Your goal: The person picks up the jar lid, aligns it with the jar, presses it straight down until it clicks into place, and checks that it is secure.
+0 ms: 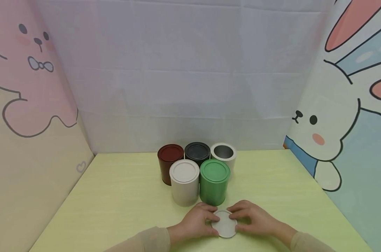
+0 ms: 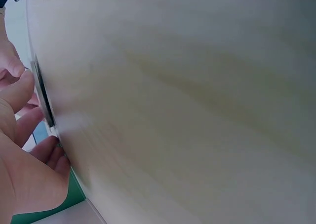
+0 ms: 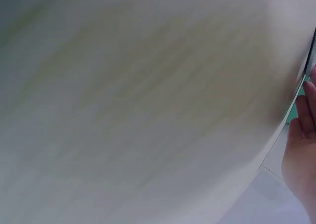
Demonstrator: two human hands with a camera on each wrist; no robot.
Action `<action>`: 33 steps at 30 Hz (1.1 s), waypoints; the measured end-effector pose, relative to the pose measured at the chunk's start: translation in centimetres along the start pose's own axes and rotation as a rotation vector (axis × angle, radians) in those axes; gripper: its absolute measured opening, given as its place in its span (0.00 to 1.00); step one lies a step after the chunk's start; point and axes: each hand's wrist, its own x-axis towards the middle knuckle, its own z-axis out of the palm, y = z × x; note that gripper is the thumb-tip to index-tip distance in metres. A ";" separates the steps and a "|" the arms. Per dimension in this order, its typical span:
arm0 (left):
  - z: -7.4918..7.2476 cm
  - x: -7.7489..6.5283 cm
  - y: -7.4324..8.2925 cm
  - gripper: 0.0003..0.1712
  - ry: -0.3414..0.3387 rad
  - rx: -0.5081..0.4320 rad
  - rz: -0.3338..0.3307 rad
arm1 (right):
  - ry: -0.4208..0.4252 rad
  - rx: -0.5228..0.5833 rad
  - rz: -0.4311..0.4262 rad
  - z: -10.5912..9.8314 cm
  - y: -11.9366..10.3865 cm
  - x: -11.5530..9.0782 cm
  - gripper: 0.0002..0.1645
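A round white lid (image 1: 224,224) lies between both hands, low at the table's front. My left hand (image 1: 199,221) grips its left edge with thumb and fingers. On the opposite side, my right hand (image 1: 255,219) holds the right edge the same way. In the left wrist view the lid (image 2: 43,93) appears edge-on beside the left thumb. Just beyond the hands stand a green can (image 1: 213,189) and a white can (image 1: 184,190), both with lids on. At the back right another white can (image 1: 231,162) is uncovered, its grey inside showing.
Behind the front cans stand a dark red can (image 1: 165,171) and a black can (image 1: 197,159), both lidded. They share the pale yellow table (image 1: 121,196). A white cloth (image 1: 184,77) hangs at the back, and printed cartoon panels flank the table.
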 end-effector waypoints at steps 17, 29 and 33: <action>0.1 0.0 -0.1 0.26 -0.018 0.119 0.033 | -0.049 -0.096 0.006 0.4 -0.1 0.0 0.33; 0.2 0.2 -0.4 0.25 0.008 0.038 0.015 | -0.015 -0.055 -0.028 0.1 0.0 0.1 0.31; 0.0 0.2 -0.4 0.25 0.016 -0.027 0.027 | 0.001 -0.036 -0.030 -0.3 -0.1 0.1 0.31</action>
